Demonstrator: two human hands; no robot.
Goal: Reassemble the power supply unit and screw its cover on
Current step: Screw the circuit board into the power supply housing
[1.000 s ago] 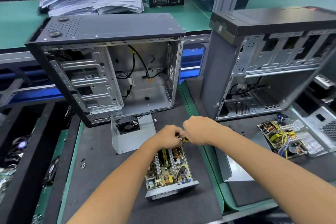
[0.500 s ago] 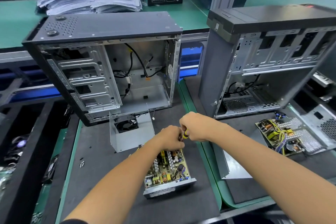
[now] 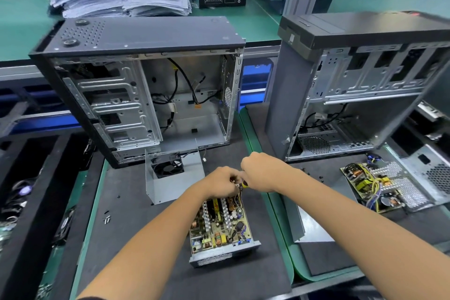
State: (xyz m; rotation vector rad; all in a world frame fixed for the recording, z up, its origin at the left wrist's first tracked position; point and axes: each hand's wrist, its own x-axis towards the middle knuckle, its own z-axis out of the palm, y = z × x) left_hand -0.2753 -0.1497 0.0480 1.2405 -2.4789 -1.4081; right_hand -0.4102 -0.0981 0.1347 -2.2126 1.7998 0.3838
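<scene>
Dark mat (image 3: 136, 226) on green bench (image 3: 22, 22); paper stacks (image 3: 121, 0) behind.

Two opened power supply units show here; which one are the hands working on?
The near power supply unit, on the mat before the left case. Both hands meet at its far end; the other unit lies untouched to the right.

The left hand (image 3: 222, 181) and right hand (image 3: 261, 172) covered the far end of the board (image 3: 220, 223). Only a yellow-and-black stub of the tool (image 3: 244, 185) showed; its tip was hidden, as was the grip of each hand. The right case (image 3: 365, 85) was cut off by the frame's edge. The screws (image 3: 107, 219) on the counter (image 3: 136, 226) were too small to count.
</scene>
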